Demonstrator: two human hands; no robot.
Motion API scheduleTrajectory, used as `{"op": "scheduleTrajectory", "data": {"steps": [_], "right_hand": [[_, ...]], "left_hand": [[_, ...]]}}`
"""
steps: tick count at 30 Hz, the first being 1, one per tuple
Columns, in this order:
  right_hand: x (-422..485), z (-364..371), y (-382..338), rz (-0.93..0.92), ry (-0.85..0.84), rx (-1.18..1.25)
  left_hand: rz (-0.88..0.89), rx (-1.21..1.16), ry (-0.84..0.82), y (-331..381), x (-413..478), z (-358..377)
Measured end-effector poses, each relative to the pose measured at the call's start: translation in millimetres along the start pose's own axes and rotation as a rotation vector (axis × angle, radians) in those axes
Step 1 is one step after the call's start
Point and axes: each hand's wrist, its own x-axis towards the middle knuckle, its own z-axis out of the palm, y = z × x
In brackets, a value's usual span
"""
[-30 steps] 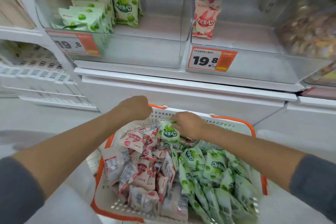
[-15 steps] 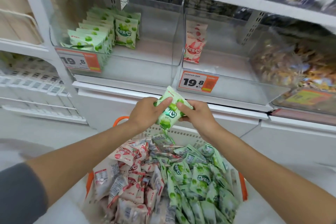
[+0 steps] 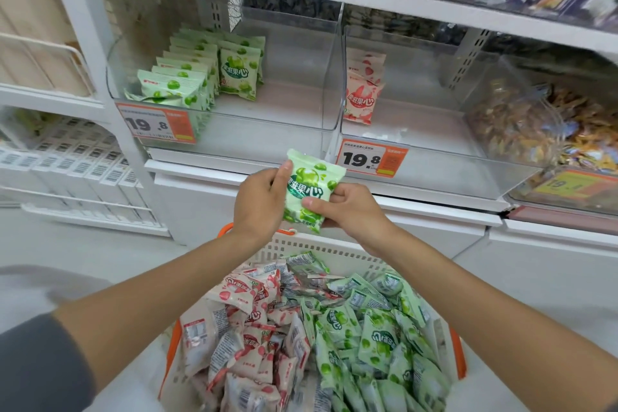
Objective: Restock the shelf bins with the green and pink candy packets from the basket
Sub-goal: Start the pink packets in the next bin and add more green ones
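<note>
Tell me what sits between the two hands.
In the head view, one green candy packet: the left hand grips its left edge, and the right hand pinches its lower right side.

Both hands (image 3: 302, 207) pinch green packet (image 3: 309, 189) above basket (image 3: 321, 244), below bins.

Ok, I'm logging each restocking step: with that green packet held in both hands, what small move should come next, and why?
Probably lift the green packet up and left into the left bin, beside the stocked green packets there. The left hand and right hand both pinch it below the bins' front edge, and the right bin holds pink packets.
</note>
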Motion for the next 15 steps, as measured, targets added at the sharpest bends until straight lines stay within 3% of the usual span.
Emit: {"op": "scheduleTrajectory", "data": {"steps": [6,9,12,15], "right_hand": [[32.2,12.8,-72.6,-0.173,0.052,-0.092],[76.8,24.3,-117.6,-0.199,0.078,-0.092],[140.0,45.1,-137.6,-0.160,0.202,-0.227],[197.9,68.3,-138.4,-0.065,0.249,-0.404]], "left_hand": [[0.160,0.089,0.195,36.6,51.6,-64.0],[0.265,0.383,0.317,33.7,102.4,-101.4],[0.212,0.654,0.355,10.2,152.5,-126.1],[0.134,0.696,0.393,-17.6,173.8,-136.6]]}}
